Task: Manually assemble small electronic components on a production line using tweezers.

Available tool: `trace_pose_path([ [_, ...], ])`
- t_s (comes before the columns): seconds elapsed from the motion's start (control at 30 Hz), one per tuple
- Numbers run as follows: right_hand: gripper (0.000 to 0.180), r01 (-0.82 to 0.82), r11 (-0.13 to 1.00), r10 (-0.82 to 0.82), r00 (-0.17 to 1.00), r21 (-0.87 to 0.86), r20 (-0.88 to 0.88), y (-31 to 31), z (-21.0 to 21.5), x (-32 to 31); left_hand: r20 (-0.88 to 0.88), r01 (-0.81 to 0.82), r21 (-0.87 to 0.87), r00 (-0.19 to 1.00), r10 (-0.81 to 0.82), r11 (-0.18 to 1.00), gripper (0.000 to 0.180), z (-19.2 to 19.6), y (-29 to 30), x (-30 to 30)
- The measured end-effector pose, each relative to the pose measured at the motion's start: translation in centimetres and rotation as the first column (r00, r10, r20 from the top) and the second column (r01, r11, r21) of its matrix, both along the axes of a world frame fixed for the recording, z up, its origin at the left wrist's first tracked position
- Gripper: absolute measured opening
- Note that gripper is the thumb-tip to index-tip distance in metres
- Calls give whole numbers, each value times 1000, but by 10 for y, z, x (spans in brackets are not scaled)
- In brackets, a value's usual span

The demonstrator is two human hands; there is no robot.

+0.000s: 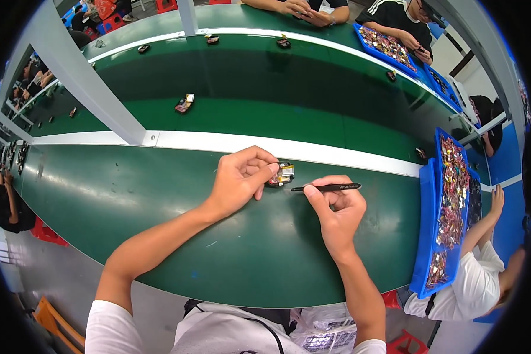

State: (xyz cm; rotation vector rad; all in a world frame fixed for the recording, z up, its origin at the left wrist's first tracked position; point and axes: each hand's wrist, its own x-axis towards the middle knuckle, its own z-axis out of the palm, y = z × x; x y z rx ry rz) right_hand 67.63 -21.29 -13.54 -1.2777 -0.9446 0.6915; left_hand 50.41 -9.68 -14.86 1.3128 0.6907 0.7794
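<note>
My left hand (245, 178) pinches a small black electronic assembly (285, 173) with a silver and yellow piece on it, just above the green bench top. The fingers cover its left side. My right hand (340, 207) grips a pair of slim black tweezers (335, 187) between thumb and fingers. Their tip points left, a little below and apart from the assembly.
A blue tray (430, 236) full of small reddish parts stands at the right. Beyond the white rail (230, 143) runs a green conveyor belt (259, 118) carrying small assemblies, one of them (184, 104) nearby. A grey post (94, 71) rises at left. Other people sit around.
</note>
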Motion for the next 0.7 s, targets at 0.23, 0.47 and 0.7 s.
trace_pose_path([
  [0.23,14,14,1000,-14,997,-2,72,2,-6,1,-23,0,11,1000,0,1000,16,2,-3,1],
  [0.47,13,68,997,-61,977,-26,202,0,-3,1,-2,23,26,1000,-23,999,17,0,-6,4],
  [0.7,13,35,998,-29,992,-43,125,0,-7,4,-10,71,28,997,-70,997,18,-1,-7,5],
])
